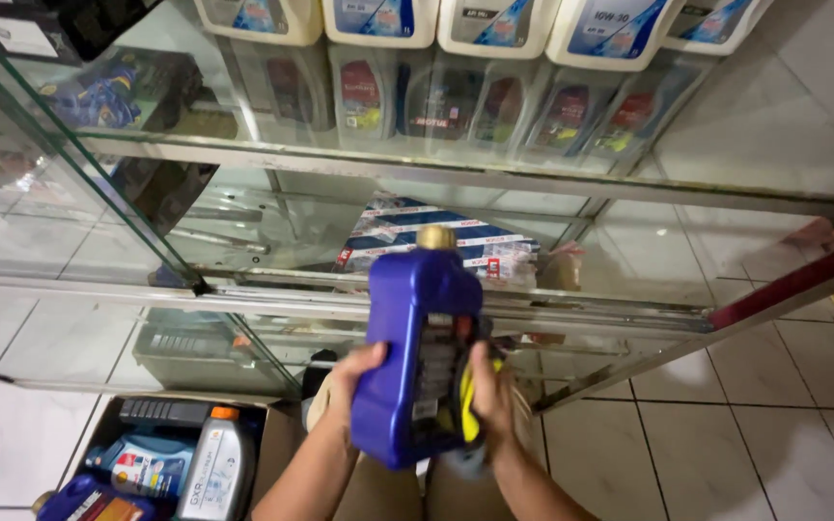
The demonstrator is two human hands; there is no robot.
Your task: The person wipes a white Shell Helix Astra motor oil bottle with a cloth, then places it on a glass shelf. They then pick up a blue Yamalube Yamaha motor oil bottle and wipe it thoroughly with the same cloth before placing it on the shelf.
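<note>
The bottle (417, 357) is glossy blue-purple plastic, rectangular, with a gold cap at its far end and a dark label panel down the side facing up. It is held in the air, tilted away, in front of a glass cabinet (494, 174). The left hand (354, 371) clasps its left edge; the right hand (489, 391) wraps its right side, pressing a yellow cloth (468, 410) against it. A cardboard box (277, 434) of bottles sits lower left.

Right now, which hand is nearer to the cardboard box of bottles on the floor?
Left. The left hand grips the blue bottle on the side above the cardboard box; the right hand holds the bottle's far side, farther from the box.
</note>
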